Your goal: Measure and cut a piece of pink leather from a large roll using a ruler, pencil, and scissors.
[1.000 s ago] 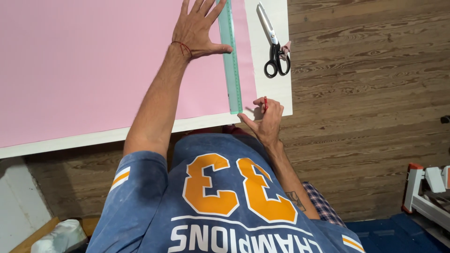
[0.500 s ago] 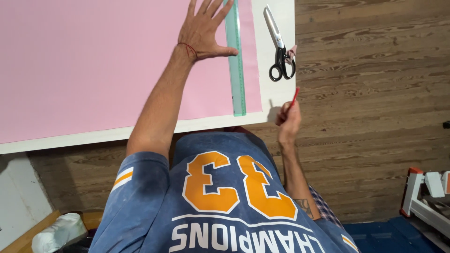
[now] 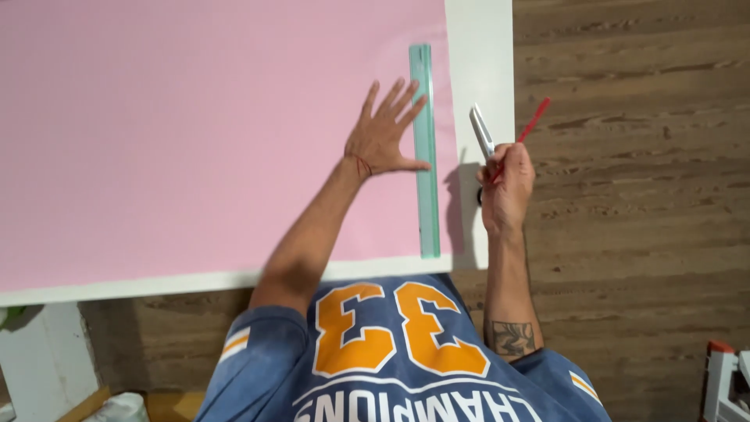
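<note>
A large pink sheet (image 3: pixel 156 141) covers a white table (image 3: pixel 480 47). A long translucent green ruler (image 3: pixel 426 195) lies along the sheet's right edge. My left hand (image 3: pixel 383 137) rests flat on the sheet with fingers spread, and its thumb touches the ruler's left side. My right hand (image 3: pixel 508 187) grips a thin red pencil (image 3: pixel 531 125) that points up and to the right. It hovers at the table's right edge over a pair of scissors (image 3: pixel 480 133). Only the silver blades show; the handles are hidden under the hand.
Dark wooden floor (image 3: pixel 641 156) lies to the right of and below the table. A white and red object (image 3: pixel 726 383) stands on the floor at bottom right. My blue jersey fills the bottom centre.
My right hand lifted off the sheet's front corner with the red pencil and moved up to the scissors. The left hand stayed flat beside the ruler.
</note>
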